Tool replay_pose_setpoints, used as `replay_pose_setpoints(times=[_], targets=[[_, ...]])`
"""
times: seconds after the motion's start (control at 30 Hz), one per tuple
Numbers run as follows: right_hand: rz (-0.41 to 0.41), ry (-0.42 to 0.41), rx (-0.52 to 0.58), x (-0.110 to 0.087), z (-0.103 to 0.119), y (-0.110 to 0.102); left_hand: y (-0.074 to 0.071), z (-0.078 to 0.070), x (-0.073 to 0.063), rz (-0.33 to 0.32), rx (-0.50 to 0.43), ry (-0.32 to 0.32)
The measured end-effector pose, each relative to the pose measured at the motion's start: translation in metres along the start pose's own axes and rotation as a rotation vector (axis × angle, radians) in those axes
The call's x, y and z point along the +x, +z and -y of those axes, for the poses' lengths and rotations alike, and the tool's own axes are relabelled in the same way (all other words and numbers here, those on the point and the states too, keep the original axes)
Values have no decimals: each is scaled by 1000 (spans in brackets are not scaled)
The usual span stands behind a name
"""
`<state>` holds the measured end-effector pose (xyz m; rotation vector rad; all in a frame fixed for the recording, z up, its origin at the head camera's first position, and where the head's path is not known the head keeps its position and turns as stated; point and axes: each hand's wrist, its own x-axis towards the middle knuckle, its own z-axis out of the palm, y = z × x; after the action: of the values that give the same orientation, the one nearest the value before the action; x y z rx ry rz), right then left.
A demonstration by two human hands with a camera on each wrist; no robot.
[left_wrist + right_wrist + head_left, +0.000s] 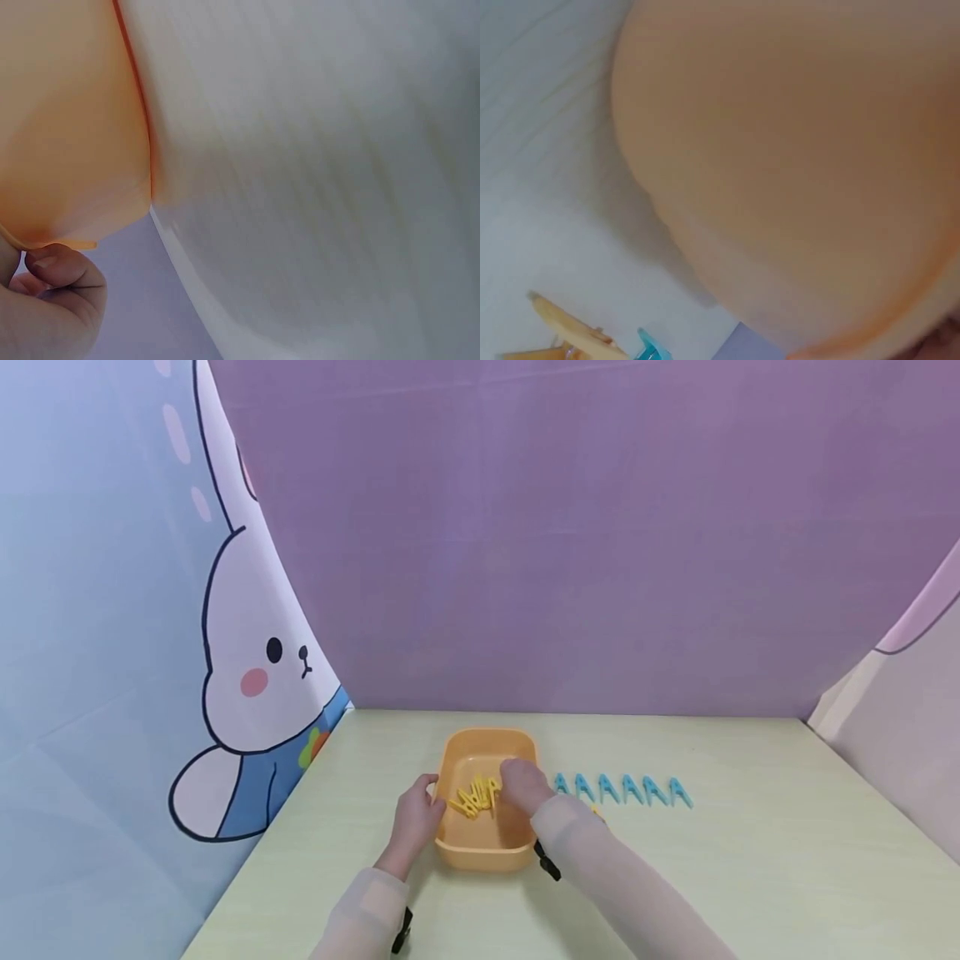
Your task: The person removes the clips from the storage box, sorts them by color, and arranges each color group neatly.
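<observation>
My left hand (416, 816) grips the left rim of an orange plastic basket (486, 860). In the left wrist view, the thumb and curled fingers of that hand (56, 304) meet at the basket's edge. Inside the basket lies a small heap of yellow clothespins (472, 797). My right hand (525, 783) reaches over the right rim into the basket, fingers bent downward, right beside the rightmost yellow clothespin (492, 793). Its fingertips are hidden behind the hand, so whether it pinches that clothespin cannot be seen. The right wrist view shows mostly the basket's outer wall (780, 165).
Several blue clothespins (632, 789) stand in a row on the pale table (750, 843), right of the basket. Another yellow clothespin (597, 812) lies in front of the row, partly covered by the right sleeve (592, 852). A purple cloth backdrop (570, 543) rises behind the table.
</observation>
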<state>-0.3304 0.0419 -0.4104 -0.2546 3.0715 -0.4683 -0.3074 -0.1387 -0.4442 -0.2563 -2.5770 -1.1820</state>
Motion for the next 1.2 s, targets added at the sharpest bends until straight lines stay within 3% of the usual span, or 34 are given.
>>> replay_pose_setpoints(times=[0.23,0.5,0.87,1.2], targets=[[49,58,136,-9,-4,-14,-1,-2,-1,-7,6,8],[44,54,236,-18,-11,-29,-2,-1,-1,13,2,-7],[17,62,258,-24,-18,-47,-4,4,0,28,-4,-17],[-24,62,324,-37,-46,-56,-4,3,0,37,-12,-35]])
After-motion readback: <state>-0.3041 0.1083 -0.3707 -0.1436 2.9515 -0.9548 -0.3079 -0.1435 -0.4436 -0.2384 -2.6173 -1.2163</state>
